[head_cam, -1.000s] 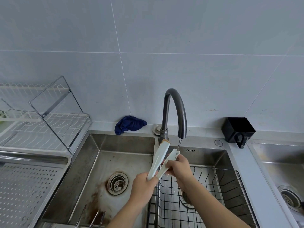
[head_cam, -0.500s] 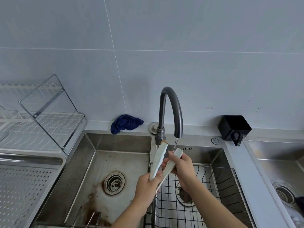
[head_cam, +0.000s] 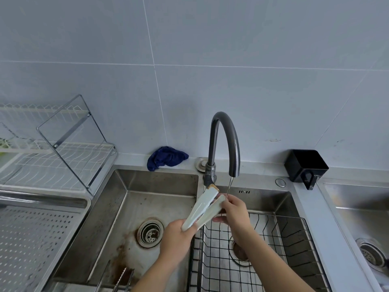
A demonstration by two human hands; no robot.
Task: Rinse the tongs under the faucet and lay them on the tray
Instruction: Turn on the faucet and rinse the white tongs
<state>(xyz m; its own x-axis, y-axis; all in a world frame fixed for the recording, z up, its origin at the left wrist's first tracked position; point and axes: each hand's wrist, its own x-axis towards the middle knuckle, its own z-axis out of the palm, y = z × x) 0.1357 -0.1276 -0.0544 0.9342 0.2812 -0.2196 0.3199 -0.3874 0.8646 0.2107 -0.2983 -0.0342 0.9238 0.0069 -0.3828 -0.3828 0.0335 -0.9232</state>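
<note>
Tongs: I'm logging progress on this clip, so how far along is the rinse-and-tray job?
Done: water runs thinly from the faucet. In hand: the left hand holds the tongs by the handle end while the right hand rubs the tips under the stream. Left: laying them on the perforated tray.

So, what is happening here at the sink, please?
A person is rinsing white tongs under a thin stream from the faucet. The left hand holds the handle end, and the right hand rubs near the tips. The perforated tray on the left has no tongs on it yet.
</note>
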